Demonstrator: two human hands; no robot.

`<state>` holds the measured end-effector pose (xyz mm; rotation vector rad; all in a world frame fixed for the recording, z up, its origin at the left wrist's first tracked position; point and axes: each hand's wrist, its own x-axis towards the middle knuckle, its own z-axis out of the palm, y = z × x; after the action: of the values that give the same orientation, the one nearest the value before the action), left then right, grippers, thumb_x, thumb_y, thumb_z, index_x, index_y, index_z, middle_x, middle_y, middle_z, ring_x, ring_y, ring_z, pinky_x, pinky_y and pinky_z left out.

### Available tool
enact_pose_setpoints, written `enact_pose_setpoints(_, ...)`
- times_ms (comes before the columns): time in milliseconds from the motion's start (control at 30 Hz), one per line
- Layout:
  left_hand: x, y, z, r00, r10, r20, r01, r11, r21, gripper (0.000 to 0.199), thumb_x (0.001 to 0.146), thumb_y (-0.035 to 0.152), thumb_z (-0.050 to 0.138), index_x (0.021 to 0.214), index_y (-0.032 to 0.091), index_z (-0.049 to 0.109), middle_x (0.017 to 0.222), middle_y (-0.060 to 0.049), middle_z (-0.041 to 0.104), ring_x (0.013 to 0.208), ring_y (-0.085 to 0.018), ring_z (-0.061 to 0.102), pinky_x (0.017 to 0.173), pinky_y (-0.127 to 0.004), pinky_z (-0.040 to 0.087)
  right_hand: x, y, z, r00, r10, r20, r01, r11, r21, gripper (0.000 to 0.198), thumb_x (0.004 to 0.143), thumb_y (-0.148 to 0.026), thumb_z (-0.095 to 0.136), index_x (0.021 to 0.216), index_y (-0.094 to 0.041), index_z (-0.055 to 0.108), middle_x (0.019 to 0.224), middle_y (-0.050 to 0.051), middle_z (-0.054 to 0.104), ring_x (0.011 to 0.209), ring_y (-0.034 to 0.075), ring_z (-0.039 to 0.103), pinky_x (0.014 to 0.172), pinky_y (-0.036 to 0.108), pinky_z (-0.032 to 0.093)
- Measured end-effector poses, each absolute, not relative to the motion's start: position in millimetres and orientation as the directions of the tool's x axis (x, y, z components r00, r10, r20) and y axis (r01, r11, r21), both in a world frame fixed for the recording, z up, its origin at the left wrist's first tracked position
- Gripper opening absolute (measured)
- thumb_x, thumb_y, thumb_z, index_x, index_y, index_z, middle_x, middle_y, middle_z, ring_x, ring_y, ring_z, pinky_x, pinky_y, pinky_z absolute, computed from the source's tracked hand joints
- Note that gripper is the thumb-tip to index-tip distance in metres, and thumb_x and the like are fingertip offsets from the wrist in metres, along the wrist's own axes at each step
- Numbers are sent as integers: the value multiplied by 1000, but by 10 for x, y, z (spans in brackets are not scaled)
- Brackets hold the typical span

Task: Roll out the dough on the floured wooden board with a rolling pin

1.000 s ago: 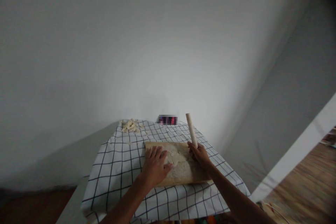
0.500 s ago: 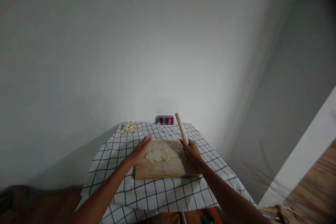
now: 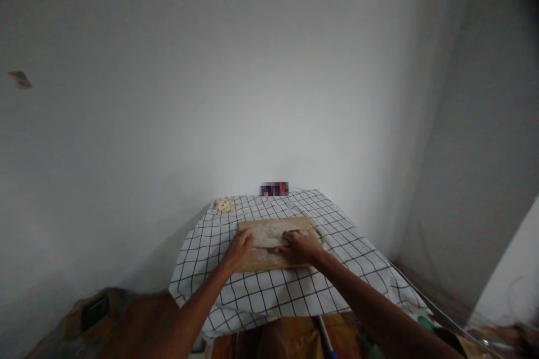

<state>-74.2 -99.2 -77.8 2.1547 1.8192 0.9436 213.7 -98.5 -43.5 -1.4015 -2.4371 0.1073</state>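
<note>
A pale wooden rolling pin point(image 3: 266, 242) lies crosswise over the wooden board point(image 3: 261, 263), its colour close to that of the floured surface below. My left hand point(image 3: 241, 245) is closed over the pin's left end. Toward the other end, my right hand point(image 3: 300, 245) grips the pin with curled fingers, the thumb pointing inward. Flour whitens the board. The flattened dough is hard to make out, as the pin and my hands cover much of that area.
A small heap of dough pieces point(image 3: 224, 205) sits at the table's far left corner. A pixelated dark and red object point(image 3: 274, 189) stands by the wall. The checked cloth point(image 3: 269, 291) covers the table. A cable point(image 3: 415, 289) runs along the right.
The rolling pin has gone from upright in my right hand to lying across the board. My left hand has come onto its other end. The view has shifted slightly.
</note>
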Motion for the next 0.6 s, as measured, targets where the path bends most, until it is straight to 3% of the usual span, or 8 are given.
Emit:
enact_pose_setpoints(133,-695,-971,-953,123,903,412,958,-216,187,55,114,31,42,157,11,69,174,-20,59,174,-37,40,142,-63,35,2151,-905,-631,-491,734,470,763,622,-174,51,110,-61,70,146,-25,75,149,15,73,138,33,67,120,47,51)
enact_pose_setpoints(233,-609,-925,-826,124,921,369,983,-166,83,60,114,27,37,163,6,64,179,-23,52,176,-38,33,145,-61,29,2145,-776,-665,-429,754,498,804,570,-171,43,118,-50,58,147,-22,73,154,16,70,143,32,63,125,49,47)
enact_pose_setpoints(367,-506,-728,-629,108,957,270,991,-124,44,62,115,28,36,168,9,60,179,-18,53,177,-39,32,144,-59,29,2101,-531,-590,-359,849,387,871,454,-189,42,122,-44,46,138,-21,77,150,16,72,142,31,63,124,48,45)
enact_pose_setpoints(600,-490,-131,-533,12,996,85,986,-26,165,62,117,45,36,171,27,59,184,-8,49,178,-39,27,143,-68,26,2048,-40,-497,-258,949,181,927,296,-230,50,124,-44,36,136,-23,79,148,14,74,144,29,64,118,43,49)
